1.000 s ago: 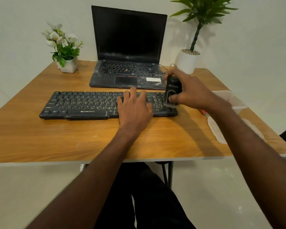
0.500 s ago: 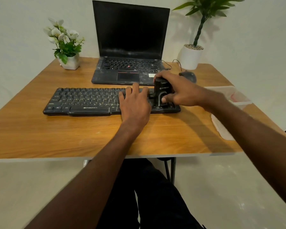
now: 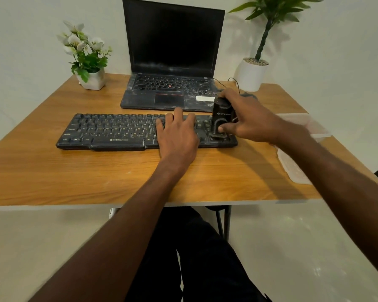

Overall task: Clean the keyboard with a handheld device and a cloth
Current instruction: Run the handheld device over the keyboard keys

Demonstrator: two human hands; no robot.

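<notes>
A black keyboard [image 3: 109,132] lies across the middle of the wooden table [image 3: 52,177]. My left hand [image 3: 177,138] rests flat on its right half with the fingers spread over the keys. My right hand [image 3: 247,118] grips a small black handheld device [image 3: 222,115], held upright with its lower end on the keys at the keyboard's right end. No cloth is in view.
An open black laptop [image 3: 170,68] stands behind the keyboard. A white pot of flowers [image 3: 87,59] sits at the back left, a potted plant [image 3: 254,70] at the back right. A clear plastic box [image 3: 306,125] and its lid [image 3: 292,168] lie at the right edge.
My right hand has set the device upright on the keyboard's right end and shifted it slightly along the keys. My left hand has stayed flat on the keys.
</notes>
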